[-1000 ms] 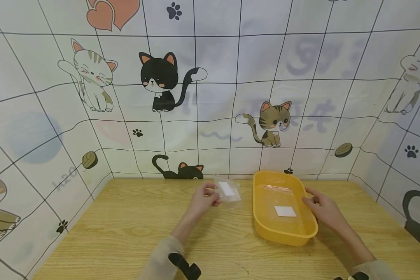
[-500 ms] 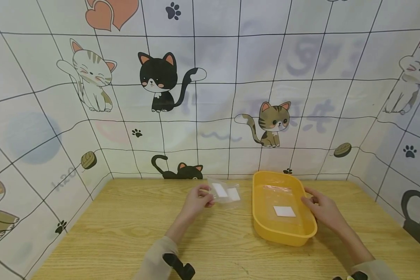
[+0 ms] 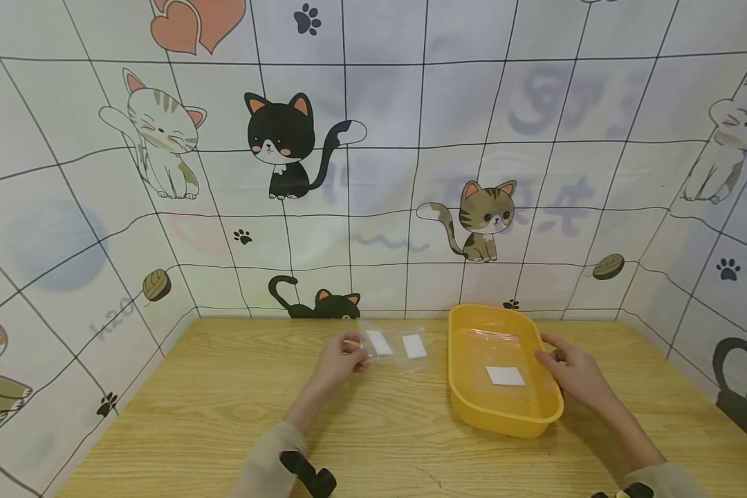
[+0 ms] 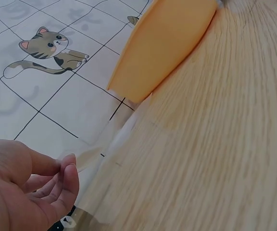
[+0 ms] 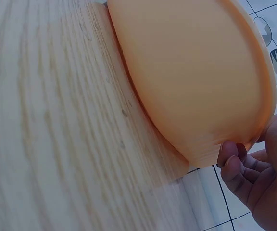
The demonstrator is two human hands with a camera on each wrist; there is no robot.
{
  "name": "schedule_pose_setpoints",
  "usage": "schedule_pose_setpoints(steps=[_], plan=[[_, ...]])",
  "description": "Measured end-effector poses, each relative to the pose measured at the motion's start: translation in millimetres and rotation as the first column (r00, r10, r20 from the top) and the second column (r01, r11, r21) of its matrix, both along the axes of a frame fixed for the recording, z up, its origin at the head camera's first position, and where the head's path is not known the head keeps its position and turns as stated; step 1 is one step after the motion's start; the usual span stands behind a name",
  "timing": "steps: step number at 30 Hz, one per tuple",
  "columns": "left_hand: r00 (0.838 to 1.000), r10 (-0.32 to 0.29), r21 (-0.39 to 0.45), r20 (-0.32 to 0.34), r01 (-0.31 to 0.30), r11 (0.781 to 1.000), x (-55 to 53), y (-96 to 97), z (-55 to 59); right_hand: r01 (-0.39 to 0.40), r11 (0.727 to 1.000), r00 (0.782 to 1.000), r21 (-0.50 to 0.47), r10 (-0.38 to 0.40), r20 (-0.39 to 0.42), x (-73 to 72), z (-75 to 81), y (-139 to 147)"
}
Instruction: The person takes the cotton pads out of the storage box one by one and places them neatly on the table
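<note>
My left hand (image 3: 338,363) pinches the left edge of a small clear plastic bag (image 3: 378,342) with a white rectangle in it. In the left wrist view the thumb and fingertips meet on its see-through corner (image 4: 88,157). A second clear bag (image 3: 414,346) with a white rectangle lies on the table just right of the first. At the right stands a yellow plastic tub (image 3: 453,387), whose right rim my right hand (image 3: 571,368) grips, the thumb at the rim and the other fingers along the outside. Inside the tub lies another clear bag with a white rectangle (image 3: 505,375).
The wooden table (image 3: 361,436) ends at a wall sheet (image 3: 386,173) printed with cats and a grid, close behind the bags and tub. The sheet also runs along both sides.
My left hand has moved left with its bag, away from the tub. The two bags overlapped before and now lie side by side. The right hand and tub have stayed in place.
</note>
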State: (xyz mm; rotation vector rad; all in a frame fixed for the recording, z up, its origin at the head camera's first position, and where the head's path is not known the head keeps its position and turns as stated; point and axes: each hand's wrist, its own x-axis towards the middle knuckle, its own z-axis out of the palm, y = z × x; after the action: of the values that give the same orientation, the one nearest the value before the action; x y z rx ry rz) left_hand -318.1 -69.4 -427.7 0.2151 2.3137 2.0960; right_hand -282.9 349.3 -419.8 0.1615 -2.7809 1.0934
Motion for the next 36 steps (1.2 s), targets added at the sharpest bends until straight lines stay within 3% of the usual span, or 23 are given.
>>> schedule_pose_setpoints(steps=[13, 36], plan=[[1.000, 0.011, -0.023, 0.003, -0.011, 1.000, -5.6, -12.8, -9.6, -0.002, 1.000, 1.000, 0.002, 0.002, -0.010, 0.7, 0.4, 0], [0.998, 0.063, -0.152, 0.019, -0.060, 0.987, -8.1, -14.1, -11.1, 0.003, 1.000, 1.000, 0.004, -0.003, -0.015, 1.1, 1.0, -1]])
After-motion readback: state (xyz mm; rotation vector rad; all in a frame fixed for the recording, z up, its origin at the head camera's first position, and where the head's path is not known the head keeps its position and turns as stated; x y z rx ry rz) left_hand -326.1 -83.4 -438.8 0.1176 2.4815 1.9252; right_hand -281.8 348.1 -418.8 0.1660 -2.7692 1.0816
